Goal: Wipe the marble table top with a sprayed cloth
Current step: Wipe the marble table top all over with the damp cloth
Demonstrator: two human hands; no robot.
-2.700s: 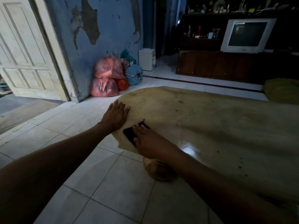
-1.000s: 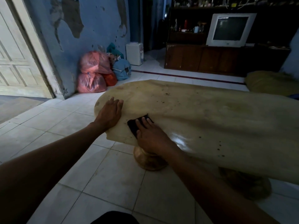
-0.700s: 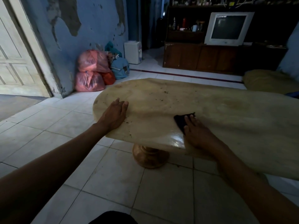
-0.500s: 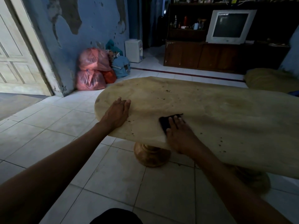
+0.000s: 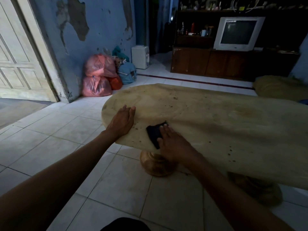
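Marble, pale tan and flecked with dark specks, fills the frame as a person leans over a low oval table top (image 5: pixel 208 117) and works a dark cloth (image 5: pixel 154 132) near its front left edge. The right hand (image 5: pixel 173 142) lies flat on the cloth, fingers together and spread forward over it, palm pressing it against the stone rather than pinching it; the cloth's near corner reaches almost to the rim. The left hand (image 5: pixel 122 121) rests open and empty on the table's left end, fingers straight and close together, just beside the cloth but not touching it, apparently bracing the body. The cloth looks small, thin and limp, a soft thing that would likely bunch or slide out from under a loose palm on polished stone, so a flat, weighted press across its middle seems the surest hold. Whether it is damp cannot be told in this dim light. The slab looks heavy and rigid on its turned pedestals (image 5: pixel 155 164), unlikely to shift under the push. Specks dot the surface to the right and toward the far side, suggesting much wiping remains. Pink plastic bags (image 5: pixel 98 75) sit against a peeling blue wall (image 5: pixel 103 27) beyond.
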